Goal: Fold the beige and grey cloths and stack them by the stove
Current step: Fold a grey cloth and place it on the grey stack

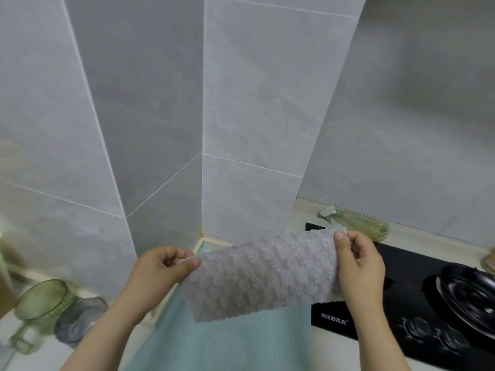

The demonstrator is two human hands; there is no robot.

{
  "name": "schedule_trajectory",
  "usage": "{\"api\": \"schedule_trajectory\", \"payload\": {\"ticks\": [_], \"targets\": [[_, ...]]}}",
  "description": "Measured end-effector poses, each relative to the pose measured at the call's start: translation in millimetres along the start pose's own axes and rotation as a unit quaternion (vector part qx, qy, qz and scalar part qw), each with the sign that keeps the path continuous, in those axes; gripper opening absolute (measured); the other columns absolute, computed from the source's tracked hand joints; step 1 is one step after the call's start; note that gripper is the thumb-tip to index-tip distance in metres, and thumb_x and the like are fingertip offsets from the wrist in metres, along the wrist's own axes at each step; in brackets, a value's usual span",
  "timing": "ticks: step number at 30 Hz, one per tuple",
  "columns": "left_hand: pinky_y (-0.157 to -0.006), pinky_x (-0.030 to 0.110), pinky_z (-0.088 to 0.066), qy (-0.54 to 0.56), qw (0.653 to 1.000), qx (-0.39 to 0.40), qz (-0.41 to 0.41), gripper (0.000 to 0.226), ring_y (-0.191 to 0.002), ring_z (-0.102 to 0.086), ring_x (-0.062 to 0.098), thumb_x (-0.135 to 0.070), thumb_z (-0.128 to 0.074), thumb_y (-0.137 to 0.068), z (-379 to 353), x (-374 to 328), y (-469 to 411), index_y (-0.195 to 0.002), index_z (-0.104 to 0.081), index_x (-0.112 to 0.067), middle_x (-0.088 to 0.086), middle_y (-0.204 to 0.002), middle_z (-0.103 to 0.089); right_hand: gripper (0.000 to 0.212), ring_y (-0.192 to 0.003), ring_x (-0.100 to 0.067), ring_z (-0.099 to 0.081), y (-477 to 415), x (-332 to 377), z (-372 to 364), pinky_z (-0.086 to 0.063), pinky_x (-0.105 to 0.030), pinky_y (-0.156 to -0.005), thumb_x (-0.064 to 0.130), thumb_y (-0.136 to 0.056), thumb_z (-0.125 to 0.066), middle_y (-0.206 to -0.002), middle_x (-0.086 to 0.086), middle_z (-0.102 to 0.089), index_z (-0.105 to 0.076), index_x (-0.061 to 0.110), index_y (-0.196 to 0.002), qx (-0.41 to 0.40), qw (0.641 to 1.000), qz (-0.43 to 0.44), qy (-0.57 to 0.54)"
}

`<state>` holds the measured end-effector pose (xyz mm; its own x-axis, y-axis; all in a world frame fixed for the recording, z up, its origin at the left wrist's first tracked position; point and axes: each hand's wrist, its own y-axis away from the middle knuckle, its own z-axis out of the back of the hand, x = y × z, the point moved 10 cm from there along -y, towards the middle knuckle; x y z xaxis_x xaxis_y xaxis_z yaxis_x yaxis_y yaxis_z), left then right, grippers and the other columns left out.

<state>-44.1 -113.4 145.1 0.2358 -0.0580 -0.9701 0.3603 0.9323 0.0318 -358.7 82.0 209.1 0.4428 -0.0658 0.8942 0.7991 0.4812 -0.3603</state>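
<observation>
Head view: the grey cloth (257, 274) is held in the air, one upper corner pinched by the left hand (163, 266) and the other by the right hand (359, 263). A clean fold is judged to need the corners brought together evenly. Open room over a teal mat (214, 344) lies below both hands. The stove (388, 303) sits under the right hand, and the tiled wall (241, 129) is close ahead. No beige cloth is seen.

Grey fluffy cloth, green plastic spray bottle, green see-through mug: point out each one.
Grey fluffy cloth (257, 274), head view, middle of its face.
Green plastic spray bottle (367, 226), head view, its body.
Green see-through mug (42, 309), head view, its side wall.
</observation>
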Motion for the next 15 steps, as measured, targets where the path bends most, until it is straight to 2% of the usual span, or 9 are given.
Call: {"api": "schedule_trajectory", "payload": {"ticks": [2,4,7,11,13,15], "targets": [[-0.065,0.03,-0.046,0.009,0.999,0.019,0.025,0.015,-0.059,-0.054,0.016,-0.017,-0.077,-0.076,-3.4,9.4,-0.2,-0.067,-0.069,-0.008,0.009,-0.058,-0.061,0.013,-0.072,-0.011,-0.058,0.6,-0.2,0.6,-0.046,-0.025,-0.068,0.025,-0.096,-0.057,-0.081,-0.001,-0.066,-0.065,0.022,-0.086,0.0,1.0,-0.001,-0.007],[-0.065,0.03,-0.04,-0.019,1.0,0.008,0.021,0.026,-0.057,-0.045,0.014,-0.028,-0.076,-0.079,0.7,10.0,0.7,-0.063,-0.063,-0.012,-0.003,-0.054,-0.05,0.014,-0.071,-0.009,-0.057,1.7,1.1,0.0,-0.045,-0.024,-0.067,0.025,-0.096,-0.057,-0.08,0.0,-0.065,-0.064,0.022,-0.085,0.002,1.0,0.004,-0.006],[-0.06,0.031,-0.036,-0.058,0.998,-0.017,-0.003,0.039,-0.056,-0.039,0.014,-0.052,-0.065,-0.075,2.1,1.5,4.1,-0.068,-0.053,-0.015,-0.008,-0.054,-0.042,0.016,-0.064,0.0,-0.052,4.9,4.4,-3.7,-0.042,-0.013,-0.059,0.024,-0.097,-0.055,-0.074,0.0,-0.061,-0.063,0.019,-0.083,0.007,1.0,0.014,-0.002],[-0.053,0.031,-0.031,-0.084,0.992,-0.086,-0.043,0.026,-0.053,-0.036,0.015,-0.031,-0.058,-0.091,3.5,-10.8,10.5,-0.075,-0.049,-0.012,0.0,-0.058,-0.042,0.019,-0.06,0.003,-0.048,8.7,7.4,-7.8,-0.038,-0.008,-0.055,0.024,-0.097,-0.053,-0.069,0.001,-0.055,-0.06,0.017,-0.081,0.008,1.0,0.017,-0.002],[-0.051,0.03,-0.031,-0.074,0.991,-0.102,-0.044,0.024,-0.052,-0.037,0.015,-0.03,-0.059,-0.09,4.6,-14.2,12.7,-0.078,-0.051,-0.01,0.002,-0.059,-0.046,0.019,-0.06,0.003,-0.049,9.4,5.9,-8.8,-0.038,-0.007,-0.056,0.025,-0.097,-0.053,-0.068,0.0,-0.056,-0.061,0.018,-0.081,0.015,1.0,0.014,0.007],[-0.054,0.031,-0.036,-0.052,0.992,-0.111,-0.04,0.022,-0.055,-0.043,0.017,-0.029,-0.065,-0.086,9.0,-11.8,11.3,-0.076,-0.057,-0.011,0.003,-0.063,-0.055,0.018,-0.058,-0.001,-0.049,10.3,2.3,-10.5,-0.039,-0.008,-0.056,0.026,-0.097,-0.054,-0.068,-0.009,-0.06,-0.062,0.019,-0.082,0.029,0.999,0.009,0.013]]}}
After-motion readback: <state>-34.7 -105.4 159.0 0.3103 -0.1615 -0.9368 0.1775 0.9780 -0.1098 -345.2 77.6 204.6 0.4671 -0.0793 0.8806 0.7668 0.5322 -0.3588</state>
